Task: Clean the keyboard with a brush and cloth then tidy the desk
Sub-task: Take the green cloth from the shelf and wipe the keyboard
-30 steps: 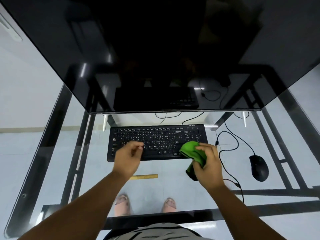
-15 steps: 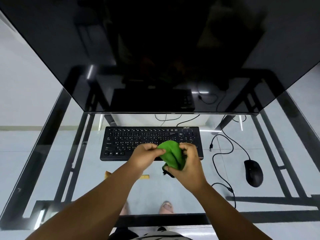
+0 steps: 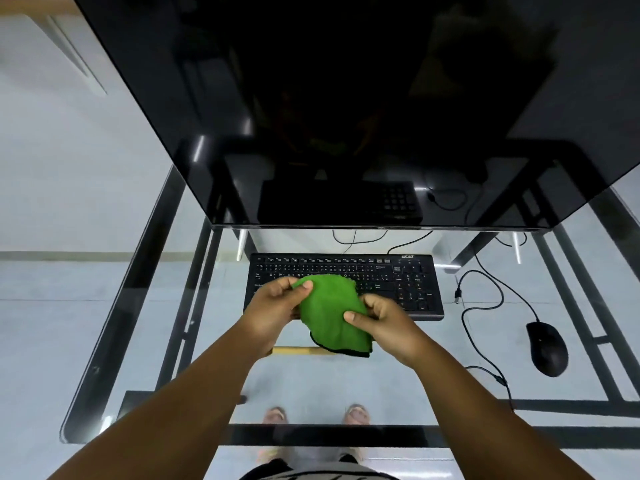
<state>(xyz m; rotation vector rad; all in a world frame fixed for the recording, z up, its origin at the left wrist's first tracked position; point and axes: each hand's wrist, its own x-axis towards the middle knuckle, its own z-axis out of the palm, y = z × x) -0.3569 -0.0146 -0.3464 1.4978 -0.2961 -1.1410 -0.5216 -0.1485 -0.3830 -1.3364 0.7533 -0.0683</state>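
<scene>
A green cloth (image 3: 330, 313) with a dark edge is held up over the front of the black keyboard (image 3: 398, 282). My left hand (image 3: 277, 306) pinches its upper left corner. My right hand (image 3: 381, 318) grips its right side with thumb and fingers. The cloth hangs between both hands and hides the keyboard's lower middle keys. A yellow wooden handle (image 3: 298, 350), likely the brush, lies on the glass desk (image 3: 138, 341) just below the cloth, partly hidden by my left wrist.
A large dark monitor (image 3: 346, 116) stands behind the keyboard. A black mouse (image 3: 547, 348) lies at the right, its cable (image 3: 485, 299) looping across the glass. A loose plug end lies beside the keyboard's right edge. Feet show through the glass below.
My left hand left the keyboard and took hold of the cloth. The cloth came from the right to the middle and is now spread between both hands.
</scene>
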